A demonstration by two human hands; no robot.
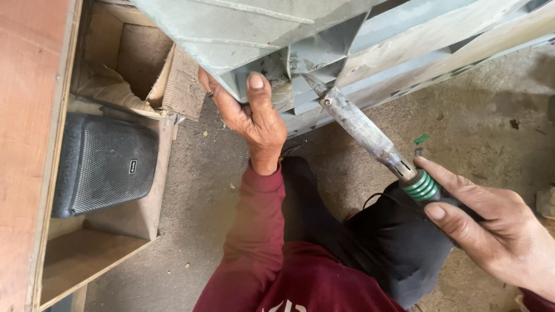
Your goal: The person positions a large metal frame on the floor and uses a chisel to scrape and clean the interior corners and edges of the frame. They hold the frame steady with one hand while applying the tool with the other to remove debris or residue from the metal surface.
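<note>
Pressing the soldering iron tip into a seam of the grey plastic crate above the floor, the right hand is gripping its handle while the left hand is bracing the crate's corner; steady tip pressure seems needed next.

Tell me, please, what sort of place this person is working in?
Probably a small repair workshop. The right hand holds a soldering iron to a grey plastic casing steadied by the left hand, above a dusty concrete floor, with a speaker in a plywood box.
</note>
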